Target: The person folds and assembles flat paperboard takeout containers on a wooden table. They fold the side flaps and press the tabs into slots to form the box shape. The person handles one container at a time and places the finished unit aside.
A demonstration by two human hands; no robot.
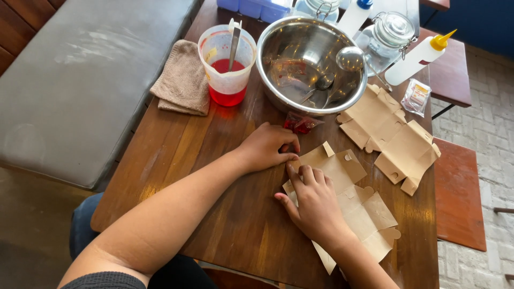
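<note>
A flat, unfolded brown cardboard box blank (357, 203) lies on the wooden table (214, 160) in front of me. My right hand (316, 203) rests palm down on it, fingers pressing its left part. My left hand (267, 147) sits at the blank's upper left edge, fingertips pinching or pressing the cardboard there. A small clear packet with red contents (301, 123) lies just beyond my left hand. A second flat cardboard blank (391, 136) lies to the right, apart from both hands.
A steel bowl (310, 59) with a ladle stands at the back. Left of it are a plastic jug of red liquid (227, 64) and a folded brown cloth (184, 77). Glass jars (391, 32), a squeeze bottle (420, 56) and a small sachet (416, 96) sit back right. A grey bench (80, 80) is left.
</note>
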